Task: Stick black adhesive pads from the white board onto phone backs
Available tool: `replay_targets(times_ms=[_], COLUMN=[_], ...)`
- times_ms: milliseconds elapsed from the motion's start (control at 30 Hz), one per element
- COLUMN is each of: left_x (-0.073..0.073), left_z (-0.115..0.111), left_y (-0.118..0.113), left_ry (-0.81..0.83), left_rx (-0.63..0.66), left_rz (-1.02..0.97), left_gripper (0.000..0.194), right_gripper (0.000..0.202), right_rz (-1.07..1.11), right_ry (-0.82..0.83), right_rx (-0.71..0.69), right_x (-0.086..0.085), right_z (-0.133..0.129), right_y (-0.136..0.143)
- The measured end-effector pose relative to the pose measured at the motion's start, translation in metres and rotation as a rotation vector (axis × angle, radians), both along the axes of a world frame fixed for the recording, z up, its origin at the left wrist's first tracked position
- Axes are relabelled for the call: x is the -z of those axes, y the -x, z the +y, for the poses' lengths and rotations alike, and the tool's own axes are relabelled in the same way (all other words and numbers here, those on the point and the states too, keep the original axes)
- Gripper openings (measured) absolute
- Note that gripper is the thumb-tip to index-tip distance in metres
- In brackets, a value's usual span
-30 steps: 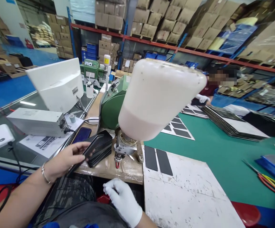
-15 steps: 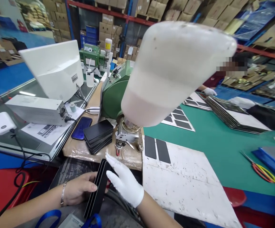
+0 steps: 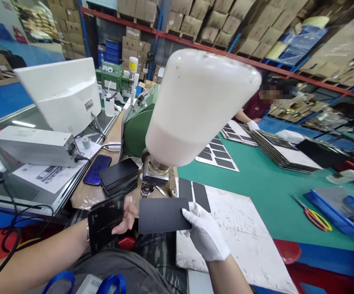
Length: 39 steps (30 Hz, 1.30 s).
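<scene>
My bare left hand (image 3: 125,218) is closed on glossy black panels (image 3: 105,222) at the lower left, which are tilted and show small markings. My right hand (image 3: 205,230), in a white glove, pinches a matte dark panel (image 3: 163,215) by its right end. Two similar dark strips (image 3: 201,196) lie on the white board (image 3: 232,232) beyond my right hand. Above my left hand, a stack of black panels (image 3: 118,175) rests on the brown work surface (image 3: 81,196), beside a blue phone (image 3: 97,170).
A green machine (image 3: 138,128) with a large white bottle (image 3: 198,106) stands ahead. On the green table (image 3: 256,183) are scissors (image 3: 316,218), a blue tray (image 3: 339,212) and stacked boards (image 3: 287,153). Another person (image 3: 256,106) works at the back right.
The black panels that were together between my hands are now apart. My right hand has moved right with one panel, while my left has turned the others. The view has shifted.
</scene>
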<state>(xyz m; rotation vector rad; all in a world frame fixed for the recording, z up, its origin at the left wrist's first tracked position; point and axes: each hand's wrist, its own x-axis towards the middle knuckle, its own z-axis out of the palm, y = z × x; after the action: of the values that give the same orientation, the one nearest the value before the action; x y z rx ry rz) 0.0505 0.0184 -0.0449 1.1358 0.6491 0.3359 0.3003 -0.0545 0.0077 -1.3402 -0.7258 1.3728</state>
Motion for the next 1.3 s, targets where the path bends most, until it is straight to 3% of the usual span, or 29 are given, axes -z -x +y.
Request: replay_targets(times_ms=[100, 167, 300, 400, 500, 600, 733, 833, 933, 1033, 1133, 1300], left_x=[-0.020, -0.038, -0.067, -0.074, -0.071, -0.064, -0.054, -0.042, -0.031, -0.030, -0.038, -0.058], left_z=[-0.006, -0.013, -0.019, -0.018, -0.014, -0.004, 0.006, -0.002, -0.023, -0.039, -0.038, -0.013], left_y=[-0.025, -0.040, -0.060, -0.056, -0.026, 0.025, 0.091, 0.112, 0.103, 0.077, 0.049, -0.005], left_ry=[0.047, 0.035, 0.088, 0.128, 0.119, 0.040, -0.064, -0.144, -0.255, -0.295, -0.189, -0.005], left_rx=[0.044, -0.009, -0.123, -0.145, -0.198, -0.322, -0.252, -0.297, -0.453, -0.506, -0.424, -0.129], left_rz=[-0.066, -0.127, -0.199, -0.182, -0.107, -0.092, -0.089, -0.093, 0.010, 0.126, 0.043, -0.124], left_gripper=[0.046, 0.033, 0.015, 0.013, 0.021, 0.026, 0.048, 0.052, 0.052, 0.043, 0.034, 0.025], right_gripper=[0.033, 0.032, 0.024, 0.024, 0.027, 0.030, 0.033, 0.036, 0.038, 0.042, 0.048, 0.056], right_rz=[0.035, 0.074, 0.132, 0.108, 0.105, 0.133, 0.149, 0.095, 0.030, -0.058, -0.161, -0.175], right_ry=[0.016, 0.032, 0.090, 0.103, 0.107, 0.074, -0.006, -0.051, -0.092, -0.101, -0.129, -0.172], right_rx=[0.078, 0.111, 0.017, -0.030, -0.131, -0.289, -0.426, -0.480, -0.490, -0.589, -0.663, -0.413], right_x=[-0.009, -0.012, -0.019, -0.025, -0.028, -0.026, -0.024, -0.023, -0.022, -0.020, -0.015, 0.008], right_z=[-0.001, -0.003, -0.004, -0.001, 0.008, 0.023, 0.042, 0.047, 0.044, 0.036, 0.024, 0.001], right_y=[-0.006, -0.014, -0.031, -0.030, -0.005, 0.039, 0.104, 0.132, 0.133, 0.105, 0.062, 0.008])
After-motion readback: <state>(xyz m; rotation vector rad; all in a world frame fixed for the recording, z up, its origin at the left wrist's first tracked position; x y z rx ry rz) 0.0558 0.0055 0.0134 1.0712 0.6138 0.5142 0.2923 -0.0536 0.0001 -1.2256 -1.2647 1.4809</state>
